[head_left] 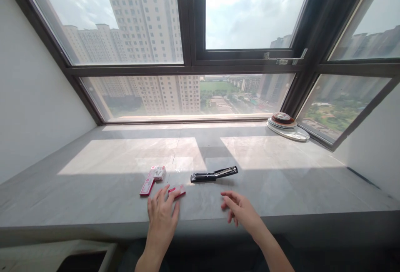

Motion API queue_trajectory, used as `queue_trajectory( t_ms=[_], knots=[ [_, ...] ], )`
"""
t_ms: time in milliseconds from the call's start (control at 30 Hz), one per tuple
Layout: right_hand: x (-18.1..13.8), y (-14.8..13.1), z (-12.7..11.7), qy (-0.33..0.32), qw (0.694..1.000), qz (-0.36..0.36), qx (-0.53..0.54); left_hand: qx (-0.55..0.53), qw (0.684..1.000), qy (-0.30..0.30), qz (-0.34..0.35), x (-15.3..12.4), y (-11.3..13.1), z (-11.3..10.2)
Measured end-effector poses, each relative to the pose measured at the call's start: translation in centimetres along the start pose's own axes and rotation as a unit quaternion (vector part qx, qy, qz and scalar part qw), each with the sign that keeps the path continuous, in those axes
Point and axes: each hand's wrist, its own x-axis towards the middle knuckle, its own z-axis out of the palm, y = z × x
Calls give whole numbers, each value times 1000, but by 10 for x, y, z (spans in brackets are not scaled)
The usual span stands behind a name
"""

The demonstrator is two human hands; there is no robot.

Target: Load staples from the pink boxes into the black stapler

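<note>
A black stapler [203,177] lies unfolded on the grey stone sill, its upper arm swung out to the right and tilted up. My left hand [162,213] rests near the sill's front edge with fingers spread. Its fingertips reach the left end of a small red and clear packet [180,192]; whether they press on it I cannot tell. Just beyond that hand are a white and pink small box [158,173] and a flat red and white box [146,187], side by side and touching. My right hand [240,209] hovers in front of the stapler, fingers loosely bent and apart, holding nothing visible.
Stacked plates or lids [283,124] stand in the far right corner by the window frame [187,71]. Sunlit patches cross the stone sill [109,180]. A pale object with a dark opening [62,249] sits below the front edge at left.
</note>
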Motion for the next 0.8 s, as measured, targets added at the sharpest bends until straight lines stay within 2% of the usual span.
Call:
queue_trajectory(
  t_ms=[133,267,367,500,567,667,733,800],
  knots=[
    [22,-14,19,-86,992,27,-93,-109,989,-56,82,14,34,8],
    [43,-19,23,-53,987,-15,-152,-184,972,-79,123,31,59,19],
    [53,-16,8,-34,981,-30,-186,-218,964,-88,127,38,57,24],
    [52,-16,-24,6,968,-6,-252,-248,959,-93,96,38,43,27],
    [46,-21,-33,48,947,-16,-316,-261,957,-92,90,37,40,28],
    [37,-36,-29,110,896,-95,-419,-267,955,-92,93,35,41,28],
    [36,-49,-14,88,862,-159,-473,-265,955,-92,94,35,44,27],
    [40,-60,6,33,829,-198,-521,-263,956,-91,94,36,45,25]
  ],
)
